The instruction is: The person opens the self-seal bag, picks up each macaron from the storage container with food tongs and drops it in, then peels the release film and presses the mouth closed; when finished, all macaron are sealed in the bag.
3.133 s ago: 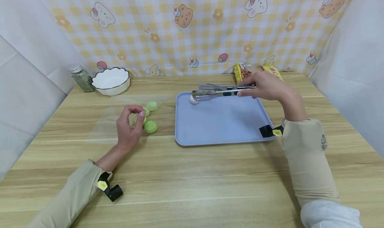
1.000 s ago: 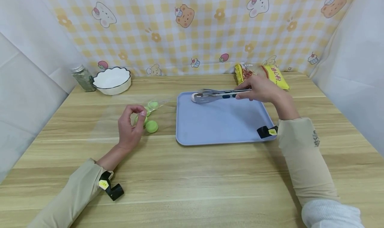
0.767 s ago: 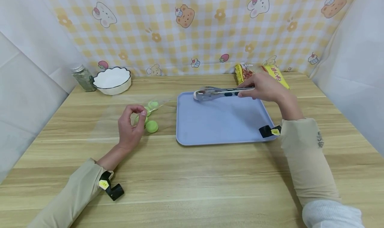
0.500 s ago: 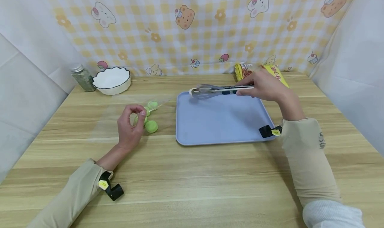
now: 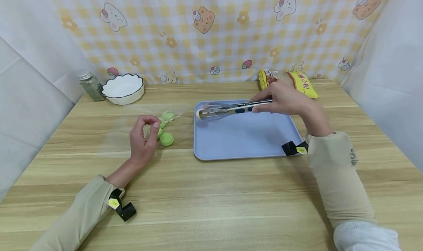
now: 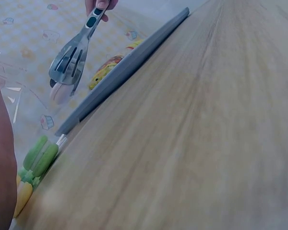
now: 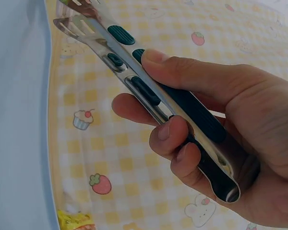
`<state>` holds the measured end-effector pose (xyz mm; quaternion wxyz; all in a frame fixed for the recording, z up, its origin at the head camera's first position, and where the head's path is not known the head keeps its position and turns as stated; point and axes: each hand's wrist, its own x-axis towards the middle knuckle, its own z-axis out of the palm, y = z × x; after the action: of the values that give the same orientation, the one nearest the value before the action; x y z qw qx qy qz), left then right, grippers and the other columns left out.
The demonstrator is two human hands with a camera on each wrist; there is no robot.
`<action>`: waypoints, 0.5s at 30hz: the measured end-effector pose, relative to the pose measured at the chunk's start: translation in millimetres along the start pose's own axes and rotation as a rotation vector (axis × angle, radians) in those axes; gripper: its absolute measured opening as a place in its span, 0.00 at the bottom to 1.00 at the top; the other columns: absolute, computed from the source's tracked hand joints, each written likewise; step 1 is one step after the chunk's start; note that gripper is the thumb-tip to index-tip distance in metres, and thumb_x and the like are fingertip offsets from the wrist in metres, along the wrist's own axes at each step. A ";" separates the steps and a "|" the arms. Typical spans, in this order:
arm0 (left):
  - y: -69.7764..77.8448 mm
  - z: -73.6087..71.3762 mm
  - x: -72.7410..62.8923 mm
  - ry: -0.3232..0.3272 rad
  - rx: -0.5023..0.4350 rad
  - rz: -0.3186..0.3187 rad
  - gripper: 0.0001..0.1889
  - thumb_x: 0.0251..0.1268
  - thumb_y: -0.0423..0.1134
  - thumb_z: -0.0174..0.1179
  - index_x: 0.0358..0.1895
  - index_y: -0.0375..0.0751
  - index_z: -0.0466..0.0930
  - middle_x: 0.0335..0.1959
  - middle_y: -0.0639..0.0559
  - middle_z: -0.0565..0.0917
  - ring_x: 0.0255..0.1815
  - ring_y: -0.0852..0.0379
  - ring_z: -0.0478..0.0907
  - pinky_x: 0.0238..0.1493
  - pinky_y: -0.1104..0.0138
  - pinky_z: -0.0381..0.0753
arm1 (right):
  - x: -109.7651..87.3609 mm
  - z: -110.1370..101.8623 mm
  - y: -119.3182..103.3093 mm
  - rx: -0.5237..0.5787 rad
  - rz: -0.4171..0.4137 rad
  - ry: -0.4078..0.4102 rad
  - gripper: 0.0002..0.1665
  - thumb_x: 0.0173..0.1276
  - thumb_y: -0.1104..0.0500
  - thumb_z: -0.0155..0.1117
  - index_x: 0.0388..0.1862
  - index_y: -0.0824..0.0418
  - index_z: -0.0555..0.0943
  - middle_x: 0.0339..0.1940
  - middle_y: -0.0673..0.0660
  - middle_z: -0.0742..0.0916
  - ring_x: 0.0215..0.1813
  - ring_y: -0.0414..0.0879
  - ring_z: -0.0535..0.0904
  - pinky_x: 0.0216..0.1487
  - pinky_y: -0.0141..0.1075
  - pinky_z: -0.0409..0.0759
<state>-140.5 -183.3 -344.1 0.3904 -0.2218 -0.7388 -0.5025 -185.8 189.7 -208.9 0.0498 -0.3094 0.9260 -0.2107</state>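
Note:
My right hand grips metal tongs with dark green inlays, their slotted ends closed on a pale pink macaron. In the head view the macaron overlaps the left part of the blue tray; the left wrist view shows it held up above the tray's edge. My left hand, thumb and fingertips together, pinches the edge of a clear plastic bag lying flat on the table. Several green macarons lie at the bag's opening beside that hand, partly hidden by it. A yellow piece shows below them in the left wrist view.
Behind the left hand stand a white scalloped bowl and a glass jar of dried herbs. A yellow snack packet lies behind the right hand. A yellow checked cloth hangs along the table's back edge.
The tongs have closed on the pale macaron that lay on the tray, lifted it and carried it left toward the bag's side. The left hand has stayed in place.

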 end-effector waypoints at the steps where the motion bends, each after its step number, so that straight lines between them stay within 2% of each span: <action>1: 0.1 0.2 0.0 0.001 0.002 -0.001 0.03 0.58 0.19 0.51 0.35 0.21 0.71 0.31 0.35 0.76 0.36 0.59 0.70 0.43 0.72 0.67 | 0.5 1.0 -1.0 0.000 -0.009 -0.002 0.16 0.58 0.55 0.70 0.44 0.59 0.85 0.32 0.51 0.87 0.23 0.43 0.76 0.27 0.35 0.74; 9: -0.7 -0.8 0.0 -0.005 0.006 -0.007 0.04 0.59 0.22 0.53 0.36 0.24 0.73 0.32 0.38 0.77 0.37 0.58 0.71 0.43 0.71 0.67 | 6.4 9.0 -11.7 0.010 -0.112 -0.021 0.15 0.58 0.56 0.70 0.44 0.59 0.85 0.35 0.50 0.87 0.26 0.42 0.74 0.27 0.34 0.70; 15: 0.7 -1.7 0.5 -0.007 0.005 0.004 0.04 0.59 0.23 0.53 0.37 0.25 0.73 0.33 0.39 0.78 0.38 0.58 0.71 0.44 0.71 0.67 | 10.8 14.9 -18.8 -0.018 -0.161 -0.011 0.16 0.58 0.56 0.70 0.45 0.60 0.85 0.34 0.50 0.87 0.25 0.41 0.72 0.27 0.35 0.69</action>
<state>-139.8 -184.6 -343.0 0.3892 -0.2239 -0.7412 -0.4990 -180.8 164.4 -214.1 0.0348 -0.3845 0.8996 -0.2040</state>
